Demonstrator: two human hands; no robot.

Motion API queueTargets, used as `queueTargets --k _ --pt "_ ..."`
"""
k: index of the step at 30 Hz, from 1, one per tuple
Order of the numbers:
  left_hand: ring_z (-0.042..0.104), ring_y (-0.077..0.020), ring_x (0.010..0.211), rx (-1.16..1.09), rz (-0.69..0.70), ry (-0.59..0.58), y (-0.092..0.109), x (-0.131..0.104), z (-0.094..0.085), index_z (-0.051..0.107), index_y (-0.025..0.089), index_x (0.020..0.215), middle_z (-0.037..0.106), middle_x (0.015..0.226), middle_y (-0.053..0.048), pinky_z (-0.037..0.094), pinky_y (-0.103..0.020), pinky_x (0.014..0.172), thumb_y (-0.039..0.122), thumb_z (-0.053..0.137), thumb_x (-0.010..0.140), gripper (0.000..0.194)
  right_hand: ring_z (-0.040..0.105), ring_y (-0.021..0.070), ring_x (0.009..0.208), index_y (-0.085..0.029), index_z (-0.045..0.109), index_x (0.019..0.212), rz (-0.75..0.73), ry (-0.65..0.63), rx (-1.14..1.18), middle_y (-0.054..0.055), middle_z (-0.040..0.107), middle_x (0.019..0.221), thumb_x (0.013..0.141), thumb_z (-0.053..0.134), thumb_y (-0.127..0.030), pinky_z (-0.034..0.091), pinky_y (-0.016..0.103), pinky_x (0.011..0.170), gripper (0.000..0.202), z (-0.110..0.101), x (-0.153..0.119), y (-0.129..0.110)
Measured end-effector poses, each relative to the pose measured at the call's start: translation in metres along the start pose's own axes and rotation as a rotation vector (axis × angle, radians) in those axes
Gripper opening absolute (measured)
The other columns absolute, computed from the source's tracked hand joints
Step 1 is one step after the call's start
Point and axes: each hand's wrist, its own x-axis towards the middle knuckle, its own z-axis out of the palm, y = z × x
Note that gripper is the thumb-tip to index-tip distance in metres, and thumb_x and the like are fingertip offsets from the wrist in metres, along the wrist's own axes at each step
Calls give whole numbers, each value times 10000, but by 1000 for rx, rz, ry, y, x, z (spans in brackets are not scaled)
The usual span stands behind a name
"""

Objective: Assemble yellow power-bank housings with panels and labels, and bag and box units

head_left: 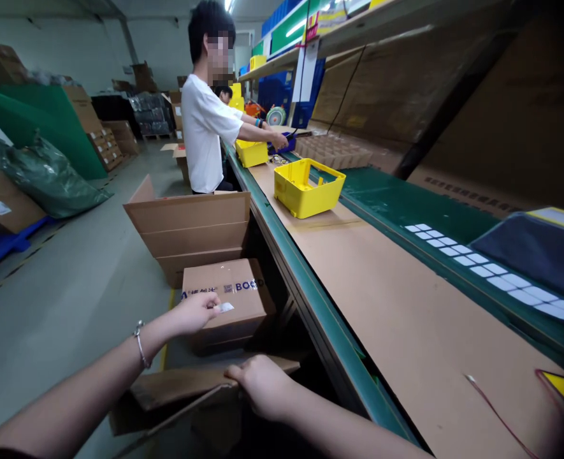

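My left hand point(198, 312), with a bracelet on its wrist, pinches a small whitish piece point(226, 307), perhaps a label or a little bag; I cannot tell which. It hovers just over or touches a taped cardboard carton point(243, 312) with dark blue lettering on top, low beside the bench. Nearer to me, my right hand point(265, 386) is closed round the top edge of a brown cardboard flap point(181, 386). What lies under this flap is dark and mostly hidden. Behind the carton rises another open cardboard flap point(195, 220).
A long bench with a green edge point(329, 325) and a cardboard top point(382, 268) runs along my right. Yellow plastic housings point(308, 191) stand on it. A co-worker in a white shirt point(209, 134) works farther along. White squares point(492, 271) lie in rows at right.
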Motion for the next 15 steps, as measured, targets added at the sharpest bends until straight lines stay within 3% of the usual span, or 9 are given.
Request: queueTargets --k 3,6,10,15 --pt "522 -125 629 191 32 -101 -4 40 4 591 168 834 582 693 17 410 -263 616 345 535 832 186 649 231 666 -192 534 990 -31 -37 -53 50 686 776 651 609 -173 311 287 519 348 0 0 4" --pt "572 -138 716 372 44 -127 -6 85 17 591 147 937 609 807 -15 474 -325 704 383 500 887 258 648 226 638 -185 530 955 -8 -38 -67 41 682 753 642 627 -170 308 288 493 328 -3 4 9" --pt "590 -186 931 553 61 -135 -7 151 53 582 145 1043 613 1025 -62 485 -410 842 373 521 887 283 650 211 631 -175 537 940 4 -30 -49 38 684 766 706 616 -169 344 280 486 247 -2 14 16" --pt "591 -197 970 652 46 -160 -14 223 103 565 149 1107 599 1099 -75 499 -419 848 350 540 882 303 653 202 613 -172 598 924 67 -86 -52 45 696 763 817 588 -230 339 271 428 123 15 31 25"
